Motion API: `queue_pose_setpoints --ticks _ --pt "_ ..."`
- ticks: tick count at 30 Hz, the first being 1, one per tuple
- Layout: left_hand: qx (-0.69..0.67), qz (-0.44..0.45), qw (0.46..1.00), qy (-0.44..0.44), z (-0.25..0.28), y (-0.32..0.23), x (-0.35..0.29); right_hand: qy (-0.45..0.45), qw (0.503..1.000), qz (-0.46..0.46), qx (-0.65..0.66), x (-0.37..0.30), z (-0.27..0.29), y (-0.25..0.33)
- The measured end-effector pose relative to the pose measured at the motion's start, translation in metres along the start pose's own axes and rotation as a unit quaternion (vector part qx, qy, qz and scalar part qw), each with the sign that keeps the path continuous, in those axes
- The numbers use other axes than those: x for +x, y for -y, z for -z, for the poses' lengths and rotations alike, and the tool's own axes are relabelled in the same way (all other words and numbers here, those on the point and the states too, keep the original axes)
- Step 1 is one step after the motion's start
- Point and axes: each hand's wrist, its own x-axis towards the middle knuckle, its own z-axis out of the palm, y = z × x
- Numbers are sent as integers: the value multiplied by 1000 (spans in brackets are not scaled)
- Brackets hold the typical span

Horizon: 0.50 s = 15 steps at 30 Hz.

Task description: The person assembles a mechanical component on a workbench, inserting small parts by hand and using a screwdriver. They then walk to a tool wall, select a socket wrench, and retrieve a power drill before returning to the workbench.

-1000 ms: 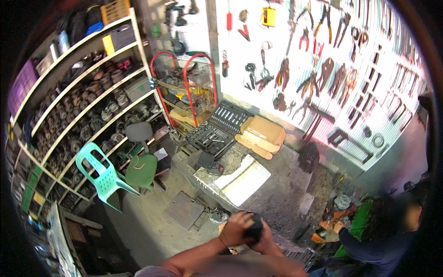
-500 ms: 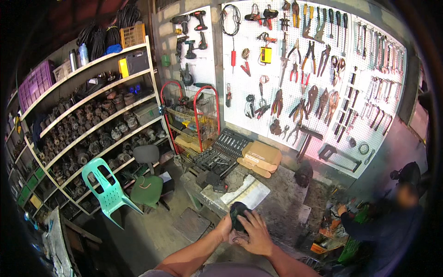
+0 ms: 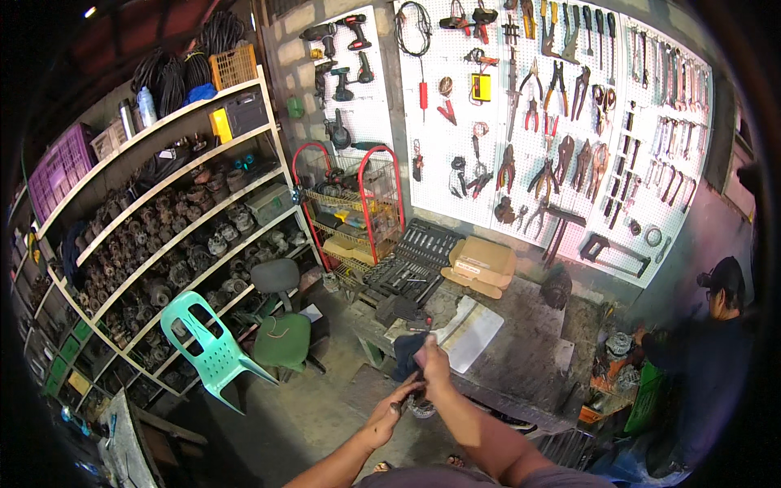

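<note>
Set in a cluttered workshop; lined at upper right with white pegboards (image 3: 431, 179) hung with pliers (image 3: 557, 77) and wrenches (image 3: 679, 77), at left with pale-framed shelving (image 3: 285, 154) packed with grimy parts (image 3: 175, 264); red-handled cart (image 3: 362, 203) between, upper centre

Spread over the dark surface (image 3: 529, 333), centre to right: open socket case (image 3: 434, 244), cardboard box (image 3: 480, 264), white sheet (image 3: 480, 342) nearest the hands

Grips dark cloth-like bundle (image 3: 407, 355) with right hand (image 3: 437, 363), fingers closed round it, partly hidden; held at lower centre of frame, just left of the white sheet in view

Reaches up from lower centre with left hand (image 3: 384, 421), fingers stretched out toward right hand; cannot tell if touching or gripping anything

Also seen: turquoise plastic chair (image 3: 213, 358) and green-seated chair (image 3: 282, 339) at lower left; person in dark clothing (image 3: 700, 358) beside green crate (image 3: 647, 398) at lower right
</note>
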Motion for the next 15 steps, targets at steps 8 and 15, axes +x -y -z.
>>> queue_pose_setpoints --ticks 8,15 --pt "237 -122 961 -76 10 36 -7 78 955 98 -269 -12 -14 -118" --pt "-271 35 933 -236 58 19 -60 96 979 -174 -48 -65 2 -57"
